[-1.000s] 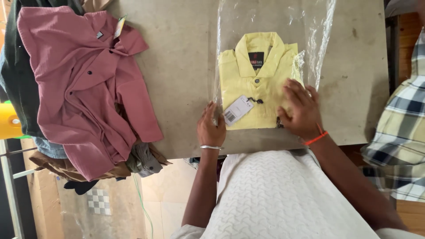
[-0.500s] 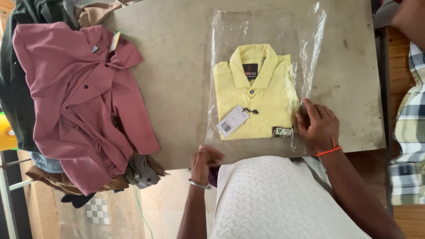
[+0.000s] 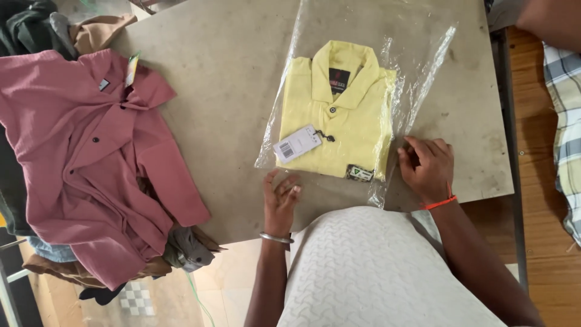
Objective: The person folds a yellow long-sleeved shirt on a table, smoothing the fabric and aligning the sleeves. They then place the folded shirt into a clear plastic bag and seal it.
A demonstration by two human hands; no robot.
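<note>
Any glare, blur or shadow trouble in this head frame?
Head view: even daylight, no hard shadows; white glare streaks on the plastic bag right of the yellow shirt; left hand fingers slightly motion-blurred; right hand and table sharp.

A folded yellow shirt (image 3: pixel 339 115) lies inside a clear plastic bag (image 3: pixel 417 66) on the grey table (image 3: pixel 230 91), collar pointing away from the person. A white hang tag (image 3: pixel 296 144) sits on its front and a small dark label (image 3: pixel 361 174) near its lower hem. The left hand (image 3: pixel 280 200) rests with fingers loosely curled just below the bag's open near edge. The right hand (image 3: pixel 427 168) presses on the bag's lower right corner, an orange band (image 3: pixel 439 203) at its wrist. A pink shirt (image 3: pixel 91 157) tops a pile of clothes at the table's left side.
</note>
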